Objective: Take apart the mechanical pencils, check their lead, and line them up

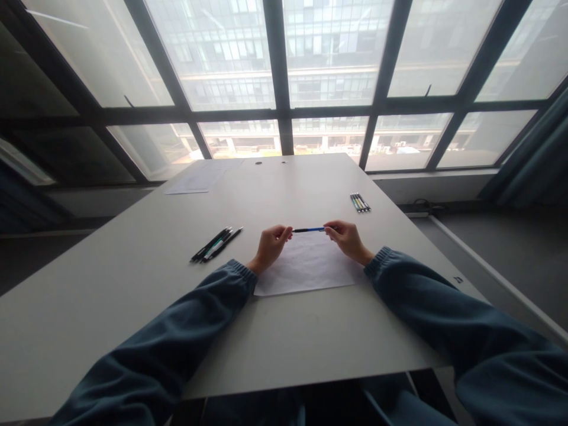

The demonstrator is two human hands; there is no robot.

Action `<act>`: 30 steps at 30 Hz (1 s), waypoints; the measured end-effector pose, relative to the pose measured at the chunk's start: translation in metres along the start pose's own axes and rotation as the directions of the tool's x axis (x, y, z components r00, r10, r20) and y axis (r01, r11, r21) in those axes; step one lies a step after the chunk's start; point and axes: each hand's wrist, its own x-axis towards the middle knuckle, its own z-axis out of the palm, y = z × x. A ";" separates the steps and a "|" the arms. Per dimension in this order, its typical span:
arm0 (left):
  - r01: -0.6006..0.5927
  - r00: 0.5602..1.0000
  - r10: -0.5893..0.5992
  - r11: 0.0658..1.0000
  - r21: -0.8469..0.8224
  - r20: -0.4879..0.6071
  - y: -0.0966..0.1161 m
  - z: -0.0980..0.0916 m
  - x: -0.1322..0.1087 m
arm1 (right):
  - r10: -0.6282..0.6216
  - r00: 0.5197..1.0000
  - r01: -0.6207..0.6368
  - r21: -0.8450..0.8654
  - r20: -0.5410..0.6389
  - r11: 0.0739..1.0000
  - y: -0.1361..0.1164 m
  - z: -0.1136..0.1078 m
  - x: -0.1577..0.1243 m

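Note:
A blue and black pen [309,229] is held level between my two hands, above the far part of a white sheet of paper [306,266]. My left hand [270,244] pinches its black end, fingers closed. At the other end, my right hand [347,238] grips the blue end between thumb and fingers. The sheet lies flat on the white table, its far edge partly behind my hands and the pen. To the left of my left hand lies a loose bunch of several pens [216,245], mostly black, with some green and white.
Beyond my right hand, several pens [360,202] lie side by side near the table's right edge. More paper [190,180] rests at the far left of the white table [133,284]. Large framed windows [332,59] stand behind the table.

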 end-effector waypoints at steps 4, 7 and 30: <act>-0.038 0.999 0.037 0.999 0.030 0.029 0.002 -0.001 0.000 | 0.034 0.999 -0.031 0.058 -0.039 0.998 -0.006 0.002 0.000; -0.057 0.998 0.056 0.997 0.056 0.021 0.003 -0.002 0.001 | 0.067 0.996 -0.062 0.102 -0.050 0.993 -0.009 0.002 0.001; -0.228 0.972 0.233 0.963 0.145 -0.018 0.008 -0.003 -0.001 | 0.093 0.995 -0.090 0.110 -0.024 0.990 -0.010 0.003 -0.002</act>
